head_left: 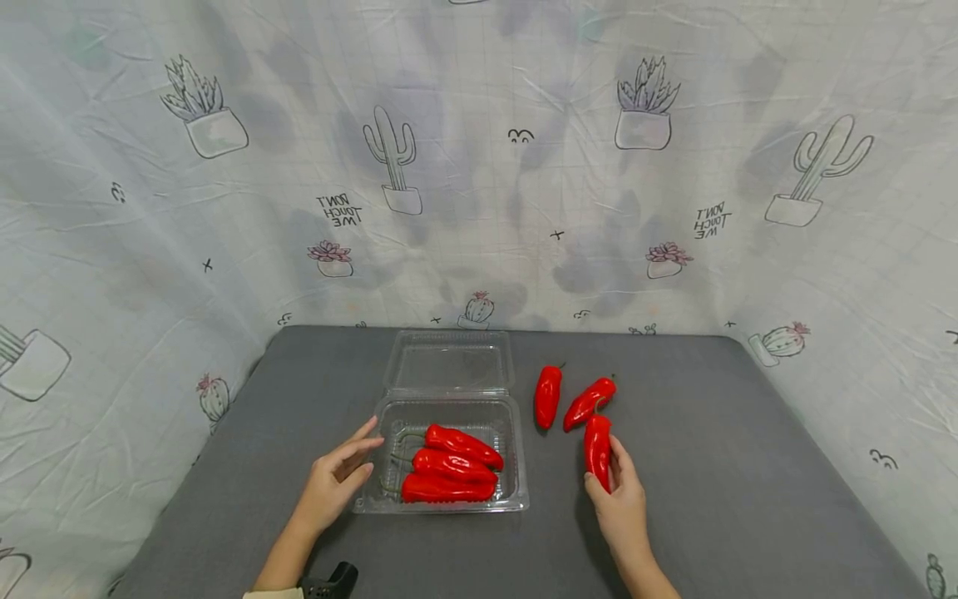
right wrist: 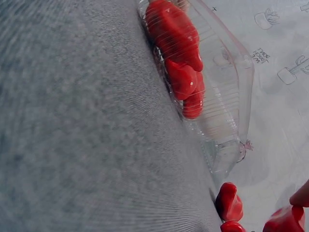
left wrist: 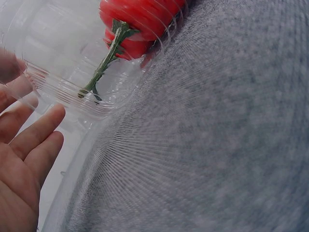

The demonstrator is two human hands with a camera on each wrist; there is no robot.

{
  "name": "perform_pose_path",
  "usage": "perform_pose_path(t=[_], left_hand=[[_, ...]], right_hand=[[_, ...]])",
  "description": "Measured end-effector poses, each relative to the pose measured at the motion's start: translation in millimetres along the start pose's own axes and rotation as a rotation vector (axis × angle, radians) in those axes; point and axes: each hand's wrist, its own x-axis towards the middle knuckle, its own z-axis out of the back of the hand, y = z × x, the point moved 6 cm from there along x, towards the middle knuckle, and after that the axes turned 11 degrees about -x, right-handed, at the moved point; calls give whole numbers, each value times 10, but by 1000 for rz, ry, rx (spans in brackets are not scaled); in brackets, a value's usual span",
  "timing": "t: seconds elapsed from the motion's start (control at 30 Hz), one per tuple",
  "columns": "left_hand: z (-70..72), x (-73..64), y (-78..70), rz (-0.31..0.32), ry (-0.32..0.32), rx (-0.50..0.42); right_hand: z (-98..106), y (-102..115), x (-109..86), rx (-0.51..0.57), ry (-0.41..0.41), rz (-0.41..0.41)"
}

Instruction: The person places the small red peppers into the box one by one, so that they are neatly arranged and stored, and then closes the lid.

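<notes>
Between its thumb and fingers, my right hand [head_left: 627,507] holds a red pepper [head_left: 597,449] on the right side, its stem end pointing away from me. In the right wrist view only a fingertip and part of this pepper [right wrist: 287,221] show at the lower right corner. My left hand [head_left: 333,478] is beside the left rim of a clear plastic clamshell box [head_left: 518,453], fingers extended and holding nothing. Three red peppers [head_left: 452,466] lie side by side in the box, stems to the left. The left wrist view shows a green stem [left wrist: 104,67] through the box wall.
The box's clear lid [head_left: 449,363] is folded back, away from me. Two more red peppers, one upright in view [head_left: 548,398] and one slanted [head_left: 590,403], lie on the grey tabletop [head_left: 718,466] beyond the right hand. A cactus-printed sheet [head_left: 479,166] hangs around the table's back and sides.
</notes>
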Motion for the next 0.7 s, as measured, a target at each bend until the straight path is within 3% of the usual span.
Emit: perform_pose_path(t=[0.17,0.43,0.7], left_hand=[[-3,-1,-7,-13,-6,-5],[-8,1,-17,-49,-8,-22],[-28,-4,-43,-80,-8,-40]], right_hand=[[-16,73,-14,13,45,54],[-121,191,-14,116,95,286],[-165,263,-15,187,170,342]])
